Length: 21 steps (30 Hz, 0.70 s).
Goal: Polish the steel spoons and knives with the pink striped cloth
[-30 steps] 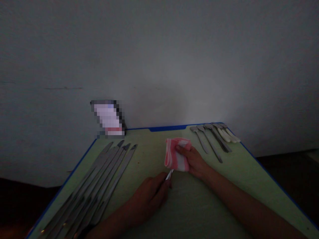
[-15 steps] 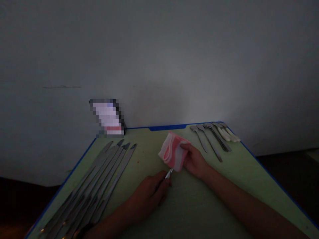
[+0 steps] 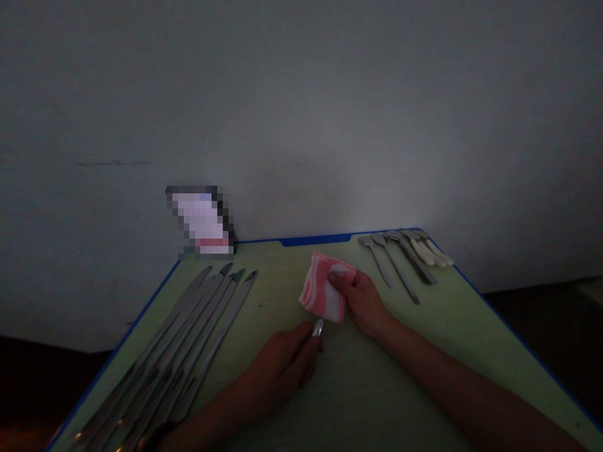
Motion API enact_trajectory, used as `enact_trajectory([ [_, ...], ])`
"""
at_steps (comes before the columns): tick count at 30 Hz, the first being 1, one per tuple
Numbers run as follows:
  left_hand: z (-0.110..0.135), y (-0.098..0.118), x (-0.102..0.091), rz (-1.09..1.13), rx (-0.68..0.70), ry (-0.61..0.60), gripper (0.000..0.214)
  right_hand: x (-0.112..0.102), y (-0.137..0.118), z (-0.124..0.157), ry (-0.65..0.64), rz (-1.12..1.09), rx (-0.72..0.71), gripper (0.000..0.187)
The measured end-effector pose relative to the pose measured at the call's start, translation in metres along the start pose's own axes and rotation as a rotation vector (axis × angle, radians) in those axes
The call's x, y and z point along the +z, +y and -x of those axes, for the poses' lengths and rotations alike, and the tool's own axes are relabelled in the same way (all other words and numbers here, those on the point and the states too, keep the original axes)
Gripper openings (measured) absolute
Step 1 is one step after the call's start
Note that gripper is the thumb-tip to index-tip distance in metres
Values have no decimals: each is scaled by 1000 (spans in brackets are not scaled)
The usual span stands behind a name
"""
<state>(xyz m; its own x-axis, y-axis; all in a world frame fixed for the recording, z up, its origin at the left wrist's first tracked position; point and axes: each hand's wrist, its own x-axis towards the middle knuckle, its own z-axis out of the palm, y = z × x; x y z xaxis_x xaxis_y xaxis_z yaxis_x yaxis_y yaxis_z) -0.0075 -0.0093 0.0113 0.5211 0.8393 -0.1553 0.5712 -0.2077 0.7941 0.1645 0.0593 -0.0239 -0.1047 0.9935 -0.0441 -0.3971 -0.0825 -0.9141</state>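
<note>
holding a thin metal utensil (image 3: 318, 327) in the left hand (image 3: 282, 364), fingers curled shut around it, so only a short shiny end stuck out past the knuckles. type unclear: too dark and too much hidden to call it knife, fork or spoon. right hand (image 3: 360, 301) had a folded pink-and-white cloth (image 3: 320, 289), thumb on top, other fingers closed behind it, clamped on the fabric. both sat mid-table, just in front of the person.

placement read: left hand lay low on the green table (image 3: 424, 351), likely as a brace for the utensil. cloth was bunched in folds, which gave the right hand a thick pad to grip. exposed utensil end sat just below the cloth's near edge, close to touching; couldn't tell if there was contact.

orientation: utensil long axis ran diagonally, from inside the left fist up and to the right, away from the person. exposed end pointed at the cloth and the right hand. rest of its length was hidden under the left palm.

surroundings: row of long table knives (image 3: 198, 339) lay side by side on the left of the table, tips pointing away toward the wall. group of spoons (image 3: 400, 263) lay at the far right corner, bowls at the far end, a few pale ones among them. both sets were well apart from the hands. pixelated object (image 3: 200, 223) stood at the back left edge, against the wall.
</note>
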Motion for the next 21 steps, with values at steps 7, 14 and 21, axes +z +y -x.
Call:
enact_trajectory([
  [7,-3,-5,0,80,-7,-34,30,-7,-8,-12,184,-181,34,30],
  [14,-1,1,-3,104,-20,-40,30,-8,-11,-11,116,-312,120,25],
  [21,-2,-4,-1,128,-17,-17,26,-11,-10,-10,62,-403,181,16],
])
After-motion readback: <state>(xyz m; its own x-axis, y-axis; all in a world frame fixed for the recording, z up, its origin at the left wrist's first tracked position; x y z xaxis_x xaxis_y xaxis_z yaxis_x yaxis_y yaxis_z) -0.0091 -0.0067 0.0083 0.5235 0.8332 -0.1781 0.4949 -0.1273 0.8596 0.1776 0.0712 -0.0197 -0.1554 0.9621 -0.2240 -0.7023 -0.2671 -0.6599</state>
